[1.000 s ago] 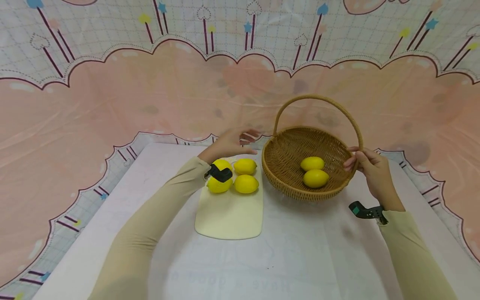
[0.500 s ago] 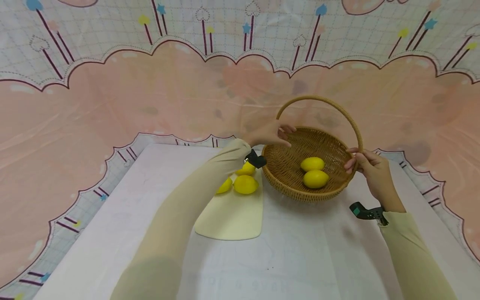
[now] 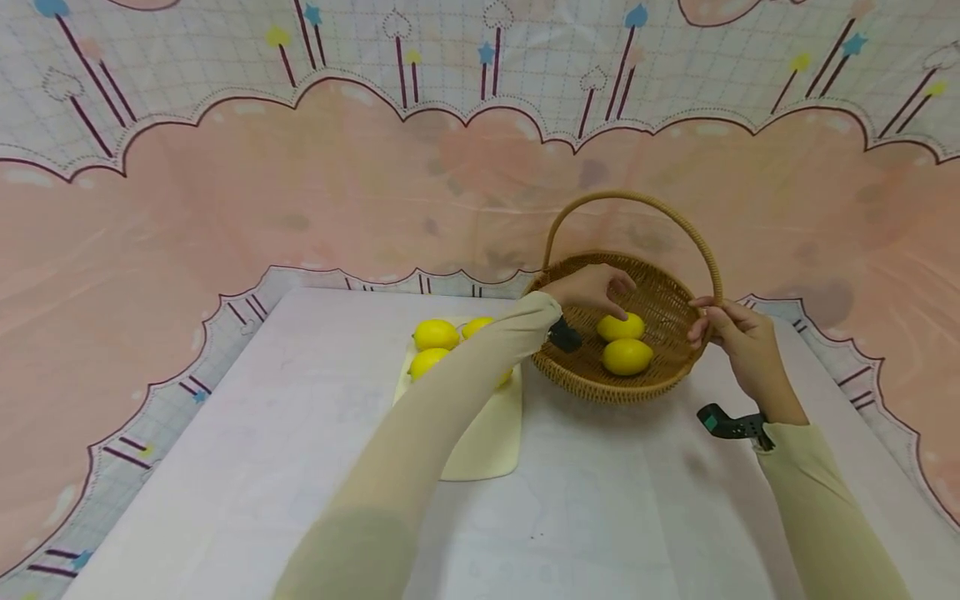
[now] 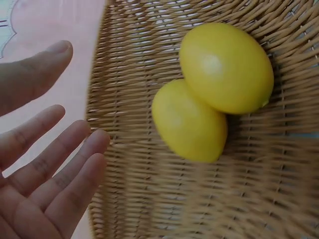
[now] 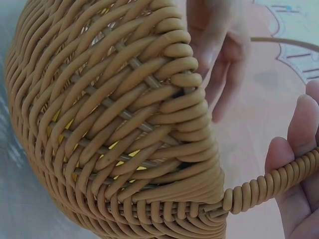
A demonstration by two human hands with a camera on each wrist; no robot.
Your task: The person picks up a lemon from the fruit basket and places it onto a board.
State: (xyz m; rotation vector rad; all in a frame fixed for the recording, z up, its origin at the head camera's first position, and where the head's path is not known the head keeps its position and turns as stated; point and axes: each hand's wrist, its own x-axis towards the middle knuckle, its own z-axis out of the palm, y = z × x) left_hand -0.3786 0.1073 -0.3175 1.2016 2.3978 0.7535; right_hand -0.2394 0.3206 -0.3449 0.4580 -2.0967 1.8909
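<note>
A brown wicker basket (image 3: 600,390) with a tall arched handle holds two yellow lemons (image 3: 627,357), lying against each other. Over the basket's inside hovers my left hand (image 3: 592,287), its fingers relaxed and apart. In the left wrist view that hand (image 4: 50,174) has nothing in its grasp, and both lemons (image 4: 227,68) lie beyond the fingertips. My right hand (image 3: 744,337) grips the handle near its right foot, at the basket's rim. From the right wrist camera, the wrapped handle (image 5: 276,181) passes between the right thumb and fingers.
Left of the basket, a cream cutting board (image 3: 491,442) bears several more lemons (image 3: 435,335), partly hidden by my left sleeve (image 3: 420,417). A white-covered table (image 3: 225,467) lies beneath, with a pink patterned cloth (image 3: 337,200) hanging behind.
My left hand has moved right, from above the board's lemons to inside the basket, over its lemons. My right hand stays on the handle, and the basket keeps its place.
</note>
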